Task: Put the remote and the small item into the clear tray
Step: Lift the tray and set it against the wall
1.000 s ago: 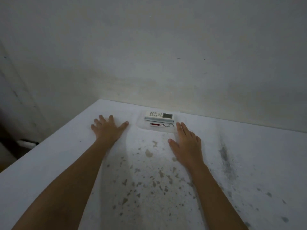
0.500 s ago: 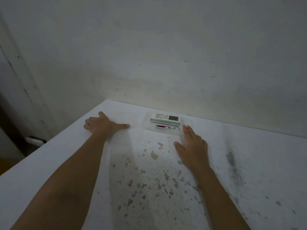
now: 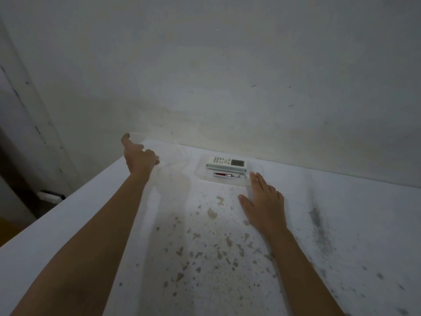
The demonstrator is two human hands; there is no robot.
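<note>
**Both hands empty, both items lying in the tray**

Neither grip is holding anything. The left hand [image 3: 139, 157] is hanging raised at the upper left of the frame, over the far left edge of the bench [image 3: 341, 224], fingers loosely spread and thumb pointing up; it is touching nothing that I can make out. The right hand [image 3: 264, 199] is lying flat, palm down and fingers together, right of centre, its fingertips reaching the near right corner of the clear tray [image 3: 256, 176]; whether they are touching the rim or only sitting just beside it is hard to tell, since the tray is nearly invisible against the white surface.

The white remote control [image 3: 226, 163] is lying crosswise in the tray's far half, buttons up, display toward the right. The small red keychain light [image 3: 224, 174] is lying parallel and just in front of it, ring end pointing right.

Judging by that layout, the placing looks done, with the flat right hand possibly steadying the light tray so it is not sliding. The bench surface below the hands is showing worn, speckled patches.
</note>
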